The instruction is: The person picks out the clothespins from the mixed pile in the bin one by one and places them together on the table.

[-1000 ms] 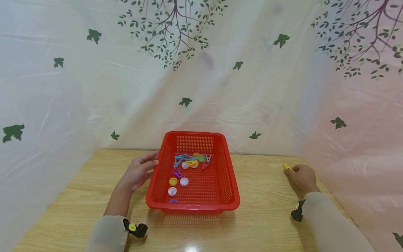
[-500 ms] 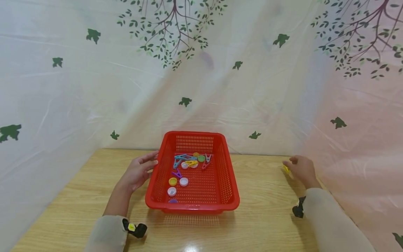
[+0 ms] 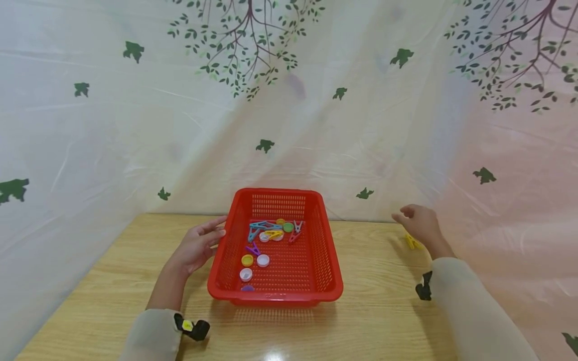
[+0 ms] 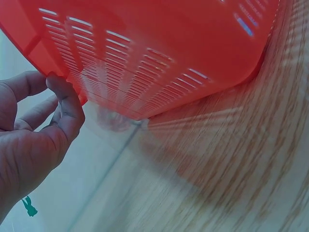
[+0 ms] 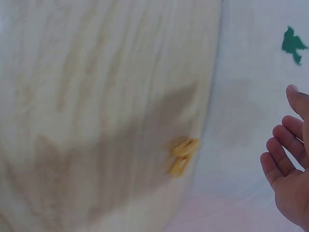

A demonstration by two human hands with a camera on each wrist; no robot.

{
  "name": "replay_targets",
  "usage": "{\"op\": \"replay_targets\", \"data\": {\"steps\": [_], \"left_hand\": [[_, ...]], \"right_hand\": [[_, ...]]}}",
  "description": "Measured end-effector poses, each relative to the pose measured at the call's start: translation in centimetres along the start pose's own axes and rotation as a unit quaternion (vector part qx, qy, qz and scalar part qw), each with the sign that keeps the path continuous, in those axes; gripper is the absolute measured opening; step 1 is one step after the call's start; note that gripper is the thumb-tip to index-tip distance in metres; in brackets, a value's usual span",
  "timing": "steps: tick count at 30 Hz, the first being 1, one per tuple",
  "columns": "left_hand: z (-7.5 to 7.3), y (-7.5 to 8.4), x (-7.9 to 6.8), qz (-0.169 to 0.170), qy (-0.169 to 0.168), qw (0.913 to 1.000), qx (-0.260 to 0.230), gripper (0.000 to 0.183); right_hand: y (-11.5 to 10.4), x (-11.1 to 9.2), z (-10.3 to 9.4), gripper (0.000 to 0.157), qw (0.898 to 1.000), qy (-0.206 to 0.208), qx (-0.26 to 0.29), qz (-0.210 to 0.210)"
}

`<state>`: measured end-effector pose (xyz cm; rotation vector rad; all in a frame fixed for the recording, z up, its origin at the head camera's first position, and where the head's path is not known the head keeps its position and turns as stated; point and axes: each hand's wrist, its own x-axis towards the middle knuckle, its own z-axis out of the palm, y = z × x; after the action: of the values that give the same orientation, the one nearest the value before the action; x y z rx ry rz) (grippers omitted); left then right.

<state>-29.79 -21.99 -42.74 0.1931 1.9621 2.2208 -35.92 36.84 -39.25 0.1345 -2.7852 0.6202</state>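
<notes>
A red plastic basket (image 3: 275, 296) stands on the table, holding several coloured clothespins and bottle caps. My left hand (image 3: 196, 246) grips its left rim, thumb and fingertips at the edge, which the left wrist view shows from below beside the slotted basket wall (image 4: 116, 58). To the far right, a yellow clothespin (image 3: 413, 242) lies on the table. My right hand (image 3: 422, 223) hovers above and just beyond it with fingers loosely extended, holding nothing. In the right wrist view the yellow clothespin (image 5: 183, 155) lies near the table edge, apart from the right hand (image 5: 292, 159).
Inside the basket are blue clothespins (image 3: 258, 225), a purple clothespin (image 3: 254, 249), a green cap (image 3: 288, 227) and white caps (image 3: 263, 260). A sheet printed with leaves and branches (image 3: 343, 150) hangs right behind the wooden table (image 3: 370, 301) and along its sides.
My right hand has let go of the yellow clothespin, leaving it on the table, and has risen away toward the back. The left hand and basket stay in place.
</notes>
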Motion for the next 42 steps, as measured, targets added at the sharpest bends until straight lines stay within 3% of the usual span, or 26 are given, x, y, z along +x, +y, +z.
{"op": "replay_targets", "data": {"steps": [9, 18, 23, 29, 42], "left_hand": [[0.0, 0.1, -0.1, -0.005, 0.008, 1.0, 0.0, 0.056], [-0.1, 0.3, 0.0, -0.002, 0.009, 0.9999, 0.011, 0.054], [0.0, 0.4, -0.1, -0.001, 0.008, 0.9999, 0.012, 0.053], [-0.1, 0.2, -0.1, -0.001, 0.015, 0.9998, 0.01, 0.053], [0.0, 0.4, -0.2, -0.002, 0.018, 0.9997, 0.015, 0.052]], "right_hand": [[-3.8, 1.6, -0.8, 0.053, 0.999, -0.028, 0.0, -0.032], [-7.8, 2.9, -0.5, 0.047, 0.997, -0.031, -0.002, -0.074], [-10.4, 3.5, 0.0, 0.038, 0.993, -0.037, -0.014, -0.113], [-13.3, 4.3, 0.8, 0.041, 0.987, -0.048, -0.012, -0.156], [-18.0, 4.3, 3.1, 0.037, 0.977, -0.059, -0.027, -0.202]]}}
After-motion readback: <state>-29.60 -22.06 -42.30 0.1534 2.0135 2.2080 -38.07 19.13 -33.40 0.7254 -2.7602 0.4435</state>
